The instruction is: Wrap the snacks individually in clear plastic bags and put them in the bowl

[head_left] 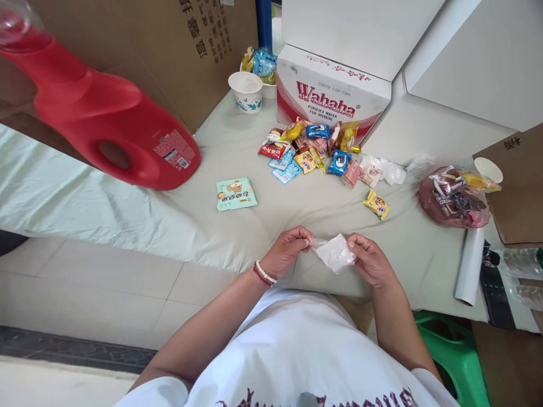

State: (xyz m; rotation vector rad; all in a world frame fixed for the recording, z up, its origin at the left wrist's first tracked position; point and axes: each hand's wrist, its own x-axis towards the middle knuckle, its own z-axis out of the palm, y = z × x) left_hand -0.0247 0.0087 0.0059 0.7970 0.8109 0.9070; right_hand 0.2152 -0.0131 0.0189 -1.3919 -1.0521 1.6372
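Observation:
Both of my hands pinch a small, thin, whitish plastic bag [337,253] in front of my body, above the table's near edge. The fingers of my left hand [292,246] grip a stretched clear corner; my right hand [370,257] has the opposite side between thumb and fingers. Whether anything lies inside the bag cannot be made out. Beyond my hands are a yellow snack packet [376,204], a mint-green printed packet [236,194] to the left, and a heap of wrapped snacks [311,151] before the box.
A Wahaha water box [333,93] stands at the back, with a paper cup [246,91] beside it. At left is a large red jug [123,121]. A pink plate [430,206] bearing snacks, a white roll [469,268] and a green stool [458,356] are at right.

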